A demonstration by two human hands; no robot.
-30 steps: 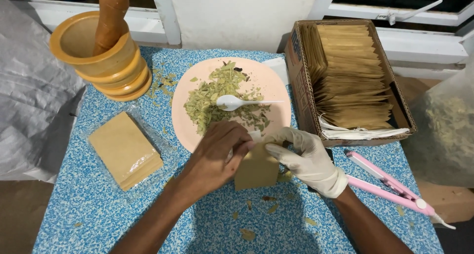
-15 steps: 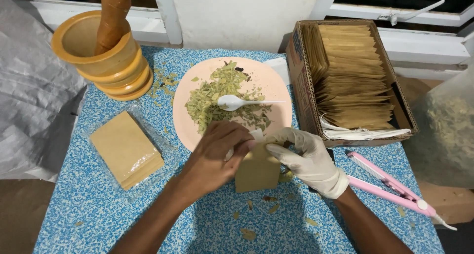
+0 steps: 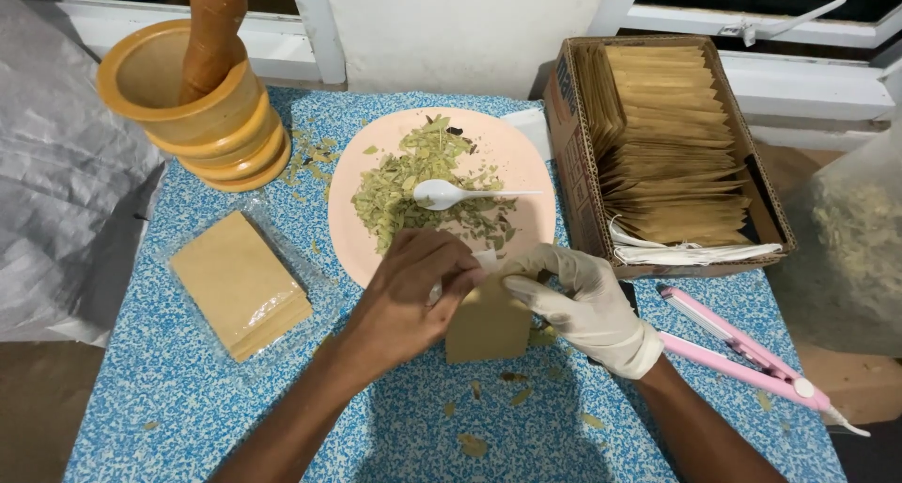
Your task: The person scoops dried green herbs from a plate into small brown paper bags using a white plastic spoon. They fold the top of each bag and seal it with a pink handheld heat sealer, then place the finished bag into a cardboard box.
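Both hands hold a small brown paper pouch (image 3: 489, 325) upright just in front of a pink plate (image 3: 526, 168). My bare left hand (image 3: 409, 295) pinches the pouch's top left edge. My right hand (image 3: 578, 300), in a white glove, grips its top right side. On the plate lies a heap of dried green leaves (image 3: 413, 187) with a white plastic spoon (image 3: 460, 194) resting across it, apart from both hands.
A wooden mortar with pestle (image 3: 193, 84) stands back left. A clear-wrapped stack of brown pouches (image 3: 240, 284) lies at left. A cardboard box of brown pouches (image 3: 672, 135) sits back right, a pink heat sealer (image 3: 742, 347) in front of it. Leaf bits litter the blue speckled tabletop (image 3: 160, 389).
Almost nothing differs. Both hands stay on the pouch, with only slight finger shifts at its top edge.
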